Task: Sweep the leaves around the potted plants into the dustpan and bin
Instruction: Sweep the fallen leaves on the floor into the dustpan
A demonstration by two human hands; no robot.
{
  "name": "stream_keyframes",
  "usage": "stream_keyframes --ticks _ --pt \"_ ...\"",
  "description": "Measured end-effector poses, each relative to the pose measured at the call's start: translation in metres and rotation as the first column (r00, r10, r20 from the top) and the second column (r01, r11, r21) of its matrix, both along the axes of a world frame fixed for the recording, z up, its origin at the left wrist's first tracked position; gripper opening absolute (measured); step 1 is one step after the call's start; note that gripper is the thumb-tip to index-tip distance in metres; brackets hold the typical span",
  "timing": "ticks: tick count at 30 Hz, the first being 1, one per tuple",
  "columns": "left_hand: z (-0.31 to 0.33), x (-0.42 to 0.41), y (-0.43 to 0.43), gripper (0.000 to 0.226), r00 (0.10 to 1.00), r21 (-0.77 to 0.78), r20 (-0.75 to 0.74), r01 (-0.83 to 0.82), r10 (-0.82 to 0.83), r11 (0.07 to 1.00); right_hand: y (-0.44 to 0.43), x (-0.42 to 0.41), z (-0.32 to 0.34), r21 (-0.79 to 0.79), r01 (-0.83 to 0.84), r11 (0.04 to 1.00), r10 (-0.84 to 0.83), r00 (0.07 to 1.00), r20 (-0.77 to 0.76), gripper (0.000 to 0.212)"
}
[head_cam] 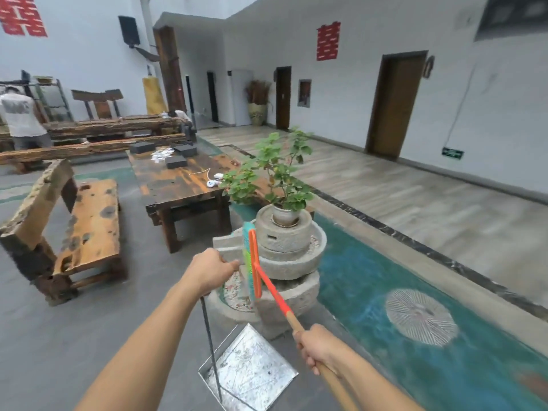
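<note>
Setting: grey-floored courtyard, white walls, teal channel on the right.
Potted plant: green shrub in a pale pot atop stacked stone millstones, centre.
Left hand: closed around the dark upright handle of the metal dustpan, near centre.
Right hand: gripping the wooden broom handle; broom head raised against the millstones.
Furniture: wooden bench left, table beyond.
Leaves: cannot tell.

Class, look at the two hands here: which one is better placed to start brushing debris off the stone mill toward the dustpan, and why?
The right hand. It grips the broom, whose head is raised against the stone mill. The left hand holds the dustpan handle, keeping the pan low on the floor.
</note>
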State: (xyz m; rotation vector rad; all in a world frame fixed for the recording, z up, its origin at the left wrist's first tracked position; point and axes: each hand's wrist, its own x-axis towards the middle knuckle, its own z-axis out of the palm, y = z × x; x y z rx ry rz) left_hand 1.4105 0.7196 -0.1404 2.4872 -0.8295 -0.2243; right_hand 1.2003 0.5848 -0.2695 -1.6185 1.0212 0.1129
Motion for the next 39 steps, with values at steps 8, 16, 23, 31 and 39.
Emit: stream_keyframes --ticks 8,16,23,31,39 --pt "0.014 -0.081 -0.134 0.042 0.834 0.160 0.139 0.513 -0.533 0.844 -0.042 -0.131 0.001 -0.077 0.448 0.891 -0.449 0.893 0.006 0.020" --pt "0.007 -0.233 -0.240 0.012 0.587 0.237 0.134 0.764 -0.799 0.601 -0.061 -0.282 0.002 -0.056 0.752 0.657 -0.754 0.655 -0.043 0.025" --pt "-0.003 -0.373 -0.321 0.020 0.425 0.187 0.107 0.879 -0.899 0.438 -0.109 -0.405 -0.009 -0.052 0.875 0.482 -0.875 0.479 -0.069 0.025" --pt "-0.008 -0.565 -0.419 0.018 0.230 0.160 0.104 0.956 -0.968 0.245 -0.170 -0.579 -0.015 -0.035 0.958 0.286 -0.954 0.281 -0.106 0.023" --pt "-0.007 -0.709 -0.465 0.023 0.076 0.169 0.140 0.981 -0.987 0.099 -0.185 -0.691 -0.010 -0.009 0.989 0.150 -0.984 0.148 -0.100 0.017"
